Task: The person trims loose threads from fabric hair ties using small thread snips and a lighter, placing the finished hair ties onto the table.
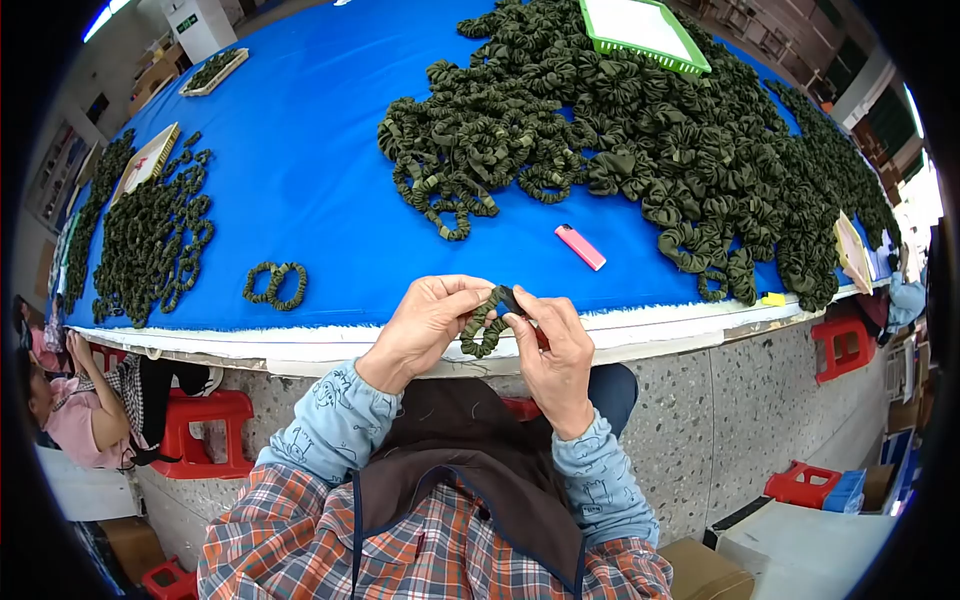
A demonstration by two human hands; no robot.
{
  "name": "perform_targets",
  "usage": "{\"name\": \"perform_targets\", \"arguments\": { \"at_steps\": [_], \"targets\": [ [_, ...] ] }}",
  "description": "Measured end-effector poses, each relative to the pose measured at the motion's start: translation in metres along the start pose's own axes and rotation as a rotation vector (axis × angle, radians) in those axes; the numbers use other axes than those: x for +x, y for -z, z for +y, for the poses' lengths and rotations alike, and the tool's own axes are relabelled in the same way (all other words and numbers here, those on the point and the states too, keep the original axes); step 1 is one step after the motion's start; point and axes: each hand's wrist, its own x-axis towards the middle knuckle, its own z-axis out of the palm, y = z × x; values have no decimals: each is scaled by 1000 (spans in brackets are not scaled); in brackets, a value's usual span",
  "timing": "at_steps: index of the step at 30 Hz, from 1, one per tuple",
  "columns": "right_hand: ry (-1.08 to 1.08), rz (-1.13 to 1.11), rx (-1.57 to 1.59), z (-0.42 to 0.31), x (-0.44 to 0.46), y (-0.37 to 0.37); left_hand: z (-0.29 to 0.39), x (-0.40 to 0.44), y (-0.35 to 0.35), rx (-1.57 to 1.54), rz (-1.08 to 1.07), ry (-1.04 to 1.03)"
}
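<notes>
Pinched nearly closed, left hand [428,320] and right hand [556,360] hold a green scrunchie [490,338], a pink lighter [580,247] beyond the right

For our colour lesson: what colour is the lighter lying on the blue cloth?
Pink; the lighter shows best in the head view.

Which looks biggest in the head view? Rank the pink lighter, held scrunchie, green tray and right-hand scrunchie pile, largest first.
1. Right-hand scrunchie pile
2. Green tray
3. Held scrunchie, partly hidden
4. Pink lighter; its place below the scrunchie is unsure, being farther from the camera.
</notes>
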Motion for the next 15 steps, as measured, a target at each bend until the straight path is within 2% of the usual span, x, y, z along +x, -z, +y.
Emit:
{"name": "perform_targets", "arguments": {
  "at_steps": [4,9,15],
  "targets": [
    [35,-1,-83,2,-2,0,-3,0,1,-31,-14,13],
    [73,50,-3,7,-2,-2,-3,-1,3,-43,5,24],
    [-206,23,143,-5,-3,10,-1,-2,8,-91,-23,47]
  ]
}}
